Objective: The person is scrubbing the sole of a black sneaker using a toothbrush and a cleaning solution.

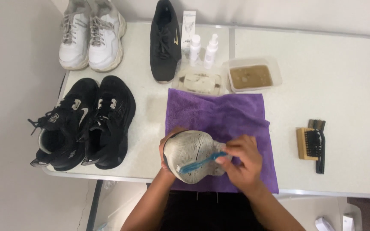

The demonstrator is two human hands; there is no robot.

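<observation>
— White folding table (330, 85) against a pale wall; what lies on it?

— At the near edge, a purple cloth (219, 115); above the cloth, a shoe (191, 154) turned sole up, its pale grey sole facing the camera.

— Who holds it?

— The left hand (168, 147) is clenched around the shoe's left side, fingers curled over the rim of the sole; the right hand (243, 160) grips a blue toothbrush (202, 162) by the handle's right end; the brush slants down-left across the sole, its far end resting on the sole near the lower middle.

— So the shoe sits between the two hands?

— Yes; left hand touching it from the left, right hand just beside its right edge, over the cloth.

— And elsewhere?

— Left of the cloth, a pair of black trainers (86, 122); behind them a pair of white trainers (91, 34); a single black shoe (164, 40) beside two small white spray bottles (203, 49); a clear tub of murky brown water (250, 76); a second tub (198, 81) next to it, contents unclear; well to the right, a wooden brush (307, 143) and a black-handled brush (320, 147) lying side by side.
</observation>
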